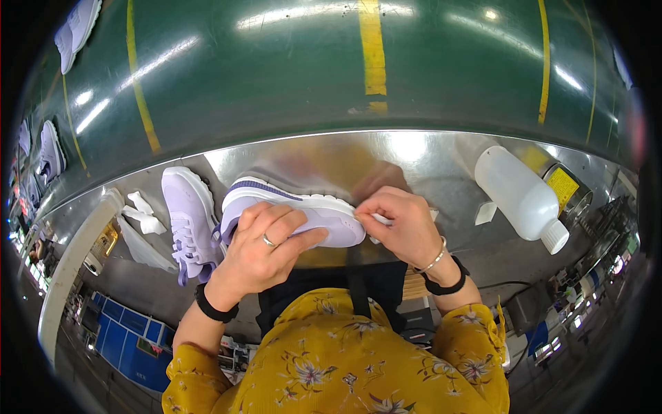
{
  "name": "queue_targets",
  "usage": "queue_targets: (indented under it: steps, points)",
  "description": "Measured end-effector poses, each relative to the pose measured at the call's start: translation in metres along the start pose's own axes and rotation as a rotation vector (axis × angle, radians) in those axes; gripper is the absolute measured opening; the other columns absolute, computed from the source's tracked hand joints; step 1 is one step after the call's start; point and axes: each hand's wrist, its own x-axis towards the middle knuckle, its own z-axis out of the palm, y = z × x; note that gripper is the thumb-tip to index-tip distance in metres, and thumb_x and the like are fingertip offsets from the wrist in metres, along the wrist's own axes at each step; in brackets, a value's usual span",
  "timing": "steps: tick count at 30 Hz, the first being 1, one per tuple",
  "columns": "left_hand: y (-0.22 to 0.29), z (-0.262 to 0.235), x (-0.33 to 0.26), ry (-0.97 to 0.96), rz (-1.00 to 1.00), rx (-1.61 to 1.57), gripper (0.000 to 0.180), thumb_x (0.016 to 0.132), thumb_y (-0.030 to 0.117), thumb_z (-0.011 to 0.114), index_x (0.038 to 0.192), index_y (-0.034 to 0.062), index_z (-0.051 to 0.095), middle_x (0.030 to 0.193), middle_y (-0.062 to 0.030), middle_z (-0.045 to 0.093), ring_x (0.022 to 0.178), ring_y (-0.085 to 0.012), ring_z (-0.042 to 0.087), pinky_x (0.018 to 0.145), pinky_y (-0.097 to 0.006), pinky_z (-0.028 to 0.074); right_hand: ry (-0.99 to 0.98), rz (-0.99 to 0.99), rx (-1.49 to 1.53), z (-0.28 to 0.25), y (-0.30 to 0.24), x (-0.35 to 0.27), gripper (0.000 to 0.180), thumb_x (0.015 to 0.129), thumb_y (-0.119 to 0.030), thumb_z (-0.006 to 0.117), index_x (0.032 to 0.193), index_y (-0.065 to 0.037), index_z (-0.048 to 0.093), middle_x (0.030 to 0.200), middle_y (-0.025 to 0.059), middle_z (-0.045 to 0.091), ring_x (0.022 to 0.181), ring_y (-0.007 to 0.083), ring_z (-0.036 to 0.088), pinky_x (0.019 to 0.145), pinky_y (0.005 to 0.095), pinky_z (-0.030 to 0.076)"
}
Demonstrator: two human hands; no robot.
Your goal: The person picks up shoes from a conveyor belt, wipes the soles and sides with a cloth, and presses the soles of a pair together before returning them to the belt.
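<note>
A lavender sneaker [303, 200] with a thick white sole lies on its side on the metal ledge, the sole facing away from me. My left hand [265, 248] is closed over its upper and steadies it. At the shoe's right end, my right hand [400, 221] pinches a small white piece [381, 219], perhaps cloth or tissue, against the edge of the sole. The fingers partly hide that piece. A second lavender sneaker [187, 214] with purple laces stands just left of my left hand, its toe pointing away.
A white plastic bottle [517, 193] lies on its side at the right, beside a metal can [567, 188] with a yellow label. Crumpled white material [143, 214] lies at the left. Beyond the metal ledge [441, 148] runs a green conveyor belt [276, 76], with more sneakers [51, 152] far left.
</note>
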Motion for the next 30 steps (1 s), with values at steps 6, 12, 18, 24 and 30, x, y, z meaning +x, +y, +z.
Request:
queue_targets:
  steps: [6,12,18,24,30]
  points:
    - [-0.006,-0.022,-0.015,0.021,-0.023,-0.012,0.052,0.063,0.001,0.076,0.112,0.0161,0.075,0.11,-0.0045,0.063,0.1,-0.0267,0.062,0.088,-0.041,0.046,0.008,-0.22,-0.089,0.033,-0.024,0.029,0.006,0.085,-0.005,0.074,0.09,-0.003,0.071,0.086,0.0114,0.068,0.079,0.0298,0.068,0.071,0.037,0.054]
    - [-0.042,-0.049,-0.065,0.092,0.039,-0.18,0.043,0.074,0.005,0.069,0.116,0.012,0.069,0.114,-0.011,0.059,0.11,-0.034,0.059,0.098,-0.046,0.045,0.051,-0.119,-0.103,0.071,-0.019,-0.003,0.006,0.087,0.004,0.071,0.092,0.002,0.07,0.087,0.0109,0.069,0.077,0.0178,0.066,0.073,0.0296,0.054]
    - [-0.037,-0.04,-0.097,0.388,-0.127,0.01,0.052,0.066,0.008,0.08,0.116,0.0145,0.065,0.117,-0.0121,0.055,0.112,-0.037,0.053,0.099,-0.049,0.041,0.188,-0.166,-0.021,0.093,-0.017,0.004,0.008,0.093,-0.002,0.068,0.097,0.004,0.07,0.091,0.0076,0.068,0.082,0.0149,0.063,0.078,0.0299,0.053]
    - [0.006,-0.049,-0.085,0.456,-0.67,0.027,0.056,0.079,0.015,0.081,0.13,0.0153,0.058,0.128,-0.0148,0.052,0.119,-0.0381,0.051,0.101,-0.048,0.04,0.344,-0.204,0.045,0.094,-0.075,0.0,0.017,0.098,-0.013,0.07,0.103,0.003,0.073,0.092,0.0073,0.071,0.081,0.014,0.064,0.075,0.0291,0.053]
    - [-0.024,-0.096,-0.127,0.444,-0.684,0.405,0.069,0.084,0.028,0.08,0.142,0.0094,0.049,0.136,-0.021,0.05,0.126,-0.0398,0.049,0.105,-0.053,0.038,0.347,-0.095,0.011,0.108,-0.141,-0.021,0.025,0.097,-0.017,0.073,0.111,0.004,0.074,0.103,0.0151,0.076,0.09,0.0211,0.07,0.084,0.034,0.057]
